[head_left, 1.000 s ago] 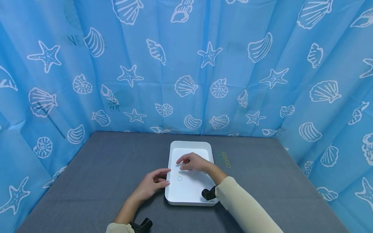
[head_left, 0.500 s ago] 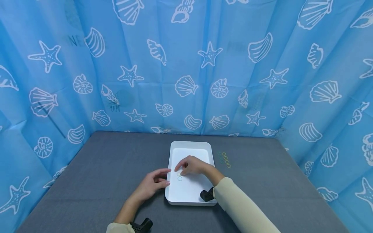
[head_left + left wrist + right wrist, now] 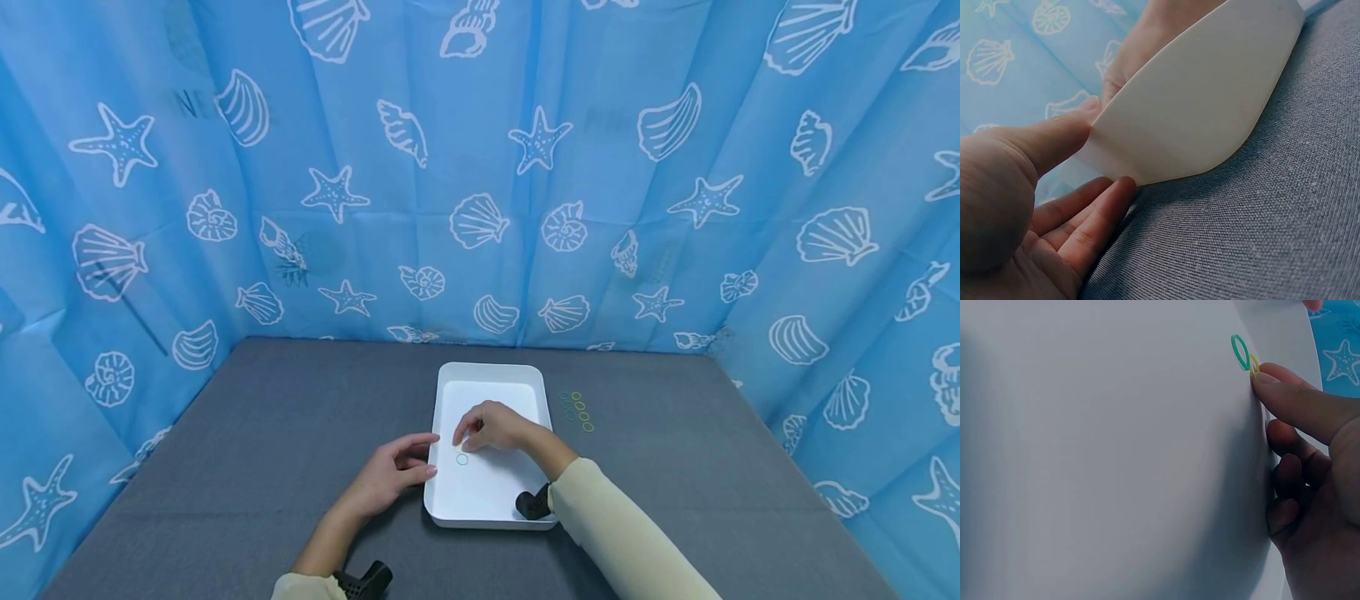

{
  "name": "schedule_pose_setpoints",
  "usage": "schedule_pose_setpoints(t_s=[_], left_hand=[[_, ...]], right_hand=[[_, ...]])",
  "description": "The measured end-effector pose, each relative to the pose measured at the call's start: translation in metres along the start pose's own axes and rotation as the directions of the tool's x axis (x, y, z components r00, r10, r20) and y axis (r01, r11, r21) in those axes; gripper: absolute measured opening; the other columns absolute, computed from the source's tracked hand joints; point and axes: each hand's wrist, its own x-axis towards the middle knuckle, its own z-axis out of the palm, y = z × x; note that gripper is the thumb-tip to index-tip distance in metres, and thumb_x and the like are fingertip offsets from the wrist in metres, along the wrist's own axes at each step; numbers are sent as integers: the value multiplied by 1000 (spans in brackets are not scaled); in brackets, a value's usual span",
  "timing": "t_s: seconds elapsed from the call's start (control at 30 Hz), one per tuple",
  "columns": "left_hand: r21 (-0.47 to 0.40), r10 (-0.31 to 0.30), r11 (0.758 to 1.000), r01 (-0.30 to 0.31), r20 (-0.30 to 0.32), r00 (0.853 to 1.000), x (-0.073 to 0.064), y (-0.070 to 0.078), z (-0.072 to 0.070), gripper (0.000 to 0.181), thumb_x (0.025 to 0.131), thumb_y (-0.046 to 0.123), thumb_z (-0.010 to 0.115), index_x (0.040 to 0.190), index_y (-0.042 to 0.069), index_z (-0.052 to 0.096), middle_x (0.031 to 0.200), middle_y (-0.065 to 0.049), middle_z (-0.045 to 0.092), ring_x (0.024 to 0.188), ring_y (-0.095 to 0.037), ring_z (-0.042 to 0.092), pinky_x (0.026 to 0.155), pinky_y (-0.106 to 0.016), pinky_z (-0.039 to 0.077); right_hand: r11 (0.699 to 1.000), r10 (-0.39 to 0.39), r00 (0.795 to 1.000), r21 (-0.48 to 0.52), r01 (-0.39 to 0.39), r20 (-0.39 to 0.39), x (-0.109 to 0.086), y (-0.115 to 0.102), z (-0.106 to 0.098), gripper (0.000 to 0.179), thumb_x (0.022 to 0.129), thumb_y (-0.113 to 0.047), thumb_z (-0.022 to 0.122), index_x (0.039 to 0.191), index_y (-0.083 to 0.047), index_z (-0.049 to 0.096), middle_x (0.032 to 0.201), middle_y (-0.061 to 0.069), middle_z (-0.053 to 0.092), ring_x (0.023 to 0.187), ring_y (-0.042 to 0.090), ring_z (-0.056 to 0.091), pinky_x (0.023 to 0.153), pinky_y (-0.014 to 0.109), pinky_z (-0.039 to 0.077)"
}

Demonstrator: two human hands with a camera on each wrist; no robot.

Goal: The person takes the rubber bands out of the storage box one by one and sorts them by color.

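Observation:
A white tray (image 3: 498, 504) lies on the grey cloth. My left hand (image 3: 392, 471) is at its left side; in the left wrist view the thumb (image 3: 1063, 134) is at the rim and fingertips (image 3: 1124, 187) meet the lower edge, holding the tray wall. Inside the tray, my right hand (image 3: 491, 427) pinches a small yellow rubber band (image 3: 1255, 361) between thumb and index finger, low over the tray floor. A green rubber band (image 3: 1240, 352), bluish in the head view, lies right beside it. The other right fingers are curled toward the palm.
Right of the tray, several small yellow rubber bands (image 3: 581, 407) lie in a row, with greenish bands (image 3: 567, 408) in a row beside them. A blue curtain (image 3: 480, 183) with shell and starfish prints hangs behind the table. Both wrists carry black cameras.
My right hand has come slightly toward me over the tray floor, down to the yellow rubber band, and its thumb and index finger have closed on it. The left hand has stayed at the tray.

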Motion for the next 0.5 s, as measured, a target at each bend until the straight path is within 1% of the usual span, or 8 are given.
schedule_pose_setpoints(t_s=[0.17, 0.37, 0.5], left_hand=[[-3, 5, 1000, -5, -2, 1000, -1, 1, 0, 49, 90, 14, 70, 136, 4, 55, 124, -20, 58, 98, -25, 63, 79, -39, 52], [3, -10, 1000, 10, -6, 1000, 0, 0, 0, 49, 91, 15, 70, 136, 6, 55, 125, -19, 58, 98, -23, 64, 80, -38, 52], [7, -20, 1000, 21, -8, 1000, 1, -1, 0, 49, 91, 13, 69, 137, 4, 54, 125, -20, 58, 98, -23, 63, 80, -38, 52]], right_hand=[[1000, 6, 1000, -22, -6, -1, 0, 1, 1, 14, 86, -5, 74, 79, -18, 73, 70, -4, 59, 71, 12, 51, 67, 27, 41], [999, 25, 1000, -42, -25, 1, -1, 0, -2, 9, 87, -8, 73, 81, -14, 73, 73, -6, 63, 72, 11, 54, 70, 27, 44], [999, 24, 1000, -31, -25, -13, -3, 0, -4, 8, 88, -9, 73, 81, -13, 73, 73, -5, 64, 72, 12, 55, 70, 28, 44]])
